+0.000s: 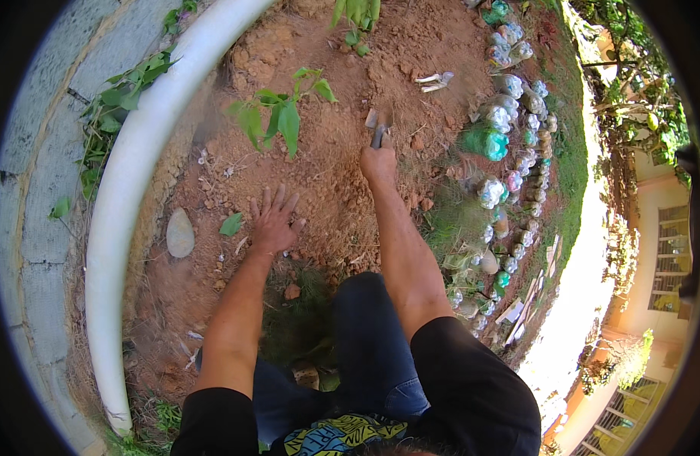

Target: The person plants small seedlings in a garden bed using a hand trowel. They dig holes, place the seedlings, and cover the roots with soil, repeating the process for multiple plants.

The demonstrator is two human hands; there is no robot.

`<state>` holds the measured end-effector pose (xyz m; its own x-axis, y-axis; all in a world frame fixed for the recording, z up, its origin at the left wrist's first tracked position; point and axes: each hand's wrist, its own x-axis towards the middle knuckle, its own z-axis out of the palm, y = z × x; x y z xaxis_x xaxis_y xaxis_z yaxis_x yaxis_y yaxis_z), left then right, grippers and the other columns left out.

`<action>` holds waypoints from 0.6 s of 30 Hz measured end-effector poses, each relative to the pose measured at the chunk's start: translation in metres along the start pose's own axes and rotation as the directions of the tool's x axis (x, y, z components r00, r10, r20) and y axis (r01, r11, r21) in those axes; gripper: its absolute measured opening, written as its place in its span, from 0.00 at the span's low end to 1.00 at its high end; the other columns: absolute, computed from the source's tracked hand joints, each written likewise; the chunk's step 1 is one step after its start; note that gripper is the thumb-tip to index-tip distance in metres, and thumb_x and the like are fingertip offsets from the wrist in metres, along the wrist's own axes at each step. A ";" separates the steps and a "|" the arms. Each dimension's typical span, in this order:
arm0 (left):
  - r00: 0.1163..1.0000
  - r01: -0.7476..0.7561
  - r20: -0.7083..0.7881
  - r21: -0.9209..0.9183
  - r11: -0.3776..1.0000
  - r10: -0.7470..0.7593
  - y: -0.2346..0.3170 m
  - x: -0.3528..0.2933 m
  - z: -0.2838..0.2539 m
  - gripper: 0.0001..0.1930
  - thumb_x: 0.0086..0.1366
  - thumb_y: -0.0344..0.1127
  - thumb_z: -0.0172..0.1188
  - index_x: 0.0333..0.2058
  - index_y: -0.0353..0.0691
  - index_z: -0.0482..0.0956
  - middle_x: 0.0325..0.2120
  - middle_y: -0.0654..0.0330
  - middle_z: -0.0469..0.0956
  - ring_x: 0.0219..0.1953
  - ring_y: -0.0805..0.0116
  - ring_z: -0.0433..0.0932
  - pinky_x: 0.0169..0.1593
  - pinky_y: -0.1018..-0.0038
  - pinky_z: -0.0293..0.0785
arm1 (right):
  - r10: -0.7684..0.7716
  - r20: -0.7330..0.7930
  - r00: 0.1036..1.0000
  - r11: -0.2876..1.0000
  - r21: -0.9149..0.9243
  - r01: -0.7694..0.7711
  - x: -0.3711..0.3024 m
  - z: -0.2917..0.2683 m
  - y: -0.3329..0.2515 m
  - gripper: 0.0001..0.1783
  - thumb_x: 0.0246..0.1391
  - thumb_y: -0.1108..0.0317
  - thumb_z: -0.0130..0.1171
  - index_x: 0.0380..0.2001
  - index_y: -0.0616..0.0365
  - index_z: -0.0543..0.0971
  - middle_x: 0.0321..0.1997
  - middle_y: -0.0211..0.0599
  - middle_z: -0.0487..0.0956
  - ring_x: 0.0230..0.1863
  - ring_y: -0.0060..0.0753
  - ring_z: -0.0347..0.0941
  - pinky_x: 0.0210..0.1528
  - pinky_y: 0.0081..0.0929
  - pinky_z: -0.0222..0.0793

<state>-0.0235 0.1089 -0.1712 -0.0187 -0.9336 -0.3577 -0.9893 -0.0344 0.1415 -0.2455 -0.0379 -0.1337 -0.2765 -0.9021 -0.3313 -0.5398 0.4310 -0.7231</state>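
Observation:
My right hand (378, 162) is wrapped round the dark handle of a small hand trowel (379, 125). Its metal blade points away from me and meets the reddish soil (327, 182). My left hand (274, 226) lies on the loose dirt, fingers spread and holding nothing. Just beyond it stands a young leafy plant (278, 114). A single green leaf (231, 223) lies on the ground to the left of that hand.
A thick white pipe (114, 228) curves along the left, beside a grey block wall (42, 220). Rows of stuffed plastic bottles (509, 152) border the soil on the right. A pale stone (180, 233) sits near the pipe. Far ahead grows another plant (357, 34).

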 end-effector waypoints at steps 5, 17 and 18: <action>0.999 0.025 0.036 0.033 0.999 -0.026 0.003 -0.001 -0.004 0.37 0.68 0.65 0.44 0.71 0.62 0.53 0.75 0.59 0.39 0.76 0.50 0.34 0.73 0.45 0.22 | -0.031 0.005 0.999 0.960 0.279 0.029 -0.021 -0.017 0.040 0.42 0.55 0.63 0.55 0.71 0.59 0.55 0.65 0.58 0.69 0.62 0.54 0.69 0.64 0.43 0.64; 0.994 0.065 0.081 0.066 0.996 -0.070 0.009 -0.002 -0.010 0.36 0.69 0.65 0.43 0.72 0.62 0.51 0.75 0.61 0.37 0.76 0.50 0.34 0.74 0.47 0.25 | -0.106 0.181 0.978 0.798 0.602 -0.025 0.006 -0.026 0.005 0.32 0.53 0.75 0.53 0.64 0.55 0.67 0.26 0.32 0.72 0.14 0.25 0.62 0.16 0.32 0.60; 0.994 0.061 0.082 0.063 0.996 -0.066 0.008 -0.001 -0.010 0.37 0.68 0.66 0.43 0.72 0.61 0.52 0.75 0.60 0.38 0.75 0.49 0.34 0.73 0.46 0.25 | -0.119 0.132 0.984 0.787 0.616 0.013 -0.006 -0.027 0.016 0.29 0.53 0.76 0.53 0.60 0.54 0.70 0.23 0.28 0.67 0.11 0.23 0.57 0.12 0.30 0.54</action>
<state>-0.0303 0.1063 -0.1599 0.0353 -0.8970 -0.4405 -0.9958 -0.0691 0.0608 -0.2743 -0.0249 -0.1268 -0.1034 -0.9417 -0.3200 0.0615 0.3151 -0.9471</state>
